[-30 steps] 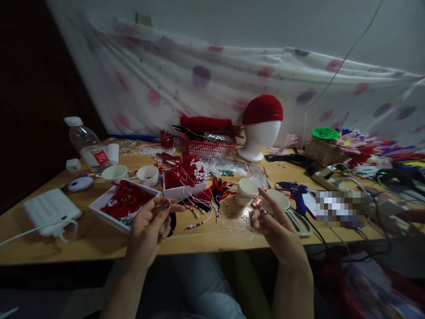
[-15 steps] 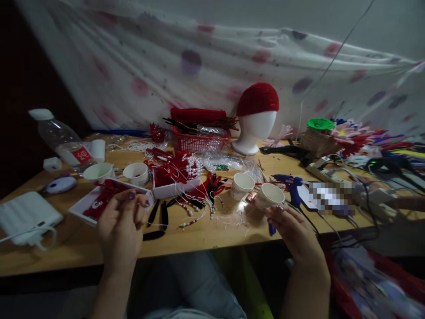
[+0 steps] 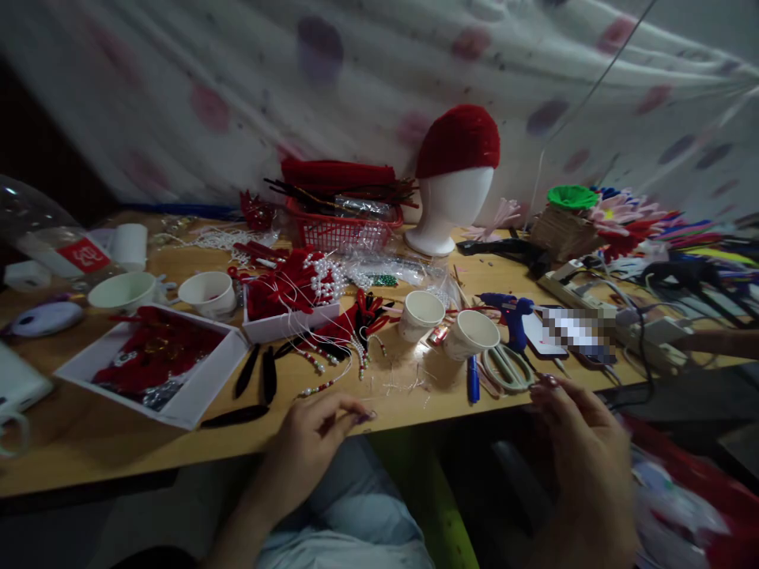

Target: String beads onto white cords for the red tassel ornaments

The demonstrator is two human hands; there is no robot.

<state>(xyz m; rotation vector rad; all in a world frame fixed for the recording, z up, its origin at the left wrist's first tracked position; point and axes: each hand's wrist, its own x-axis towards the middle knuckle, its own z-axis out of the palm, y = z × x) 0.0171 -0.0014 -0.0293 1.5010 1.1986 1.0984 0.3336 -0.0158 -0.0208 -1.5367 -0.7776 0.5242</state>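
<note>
My left hand is at the table's front edge, thumb and fingertips pinched together. Farther right, my right hand is also pinched, just past the edge near grey-handled scissors. Whatever either pinch holds is too fine to make out. Beyond my left hand lie strings of small beads with red and black fuzzy stems. White thread scraps are scattered on the wood between my hands. A blue pen lies beside the scissors, below two paper cups.
An open white box with red fuzzy pieces stands left; another box holds red pieces and pearl strands. Behind are a red basket and a red-capped foam head. A blue glue gun and power strip lie right.
My left hand has moved right, from in front of the white box to the table's edge. My right hand has shifted right and lower, uncovering the scissors and pen. The view has tilted down.
</note>
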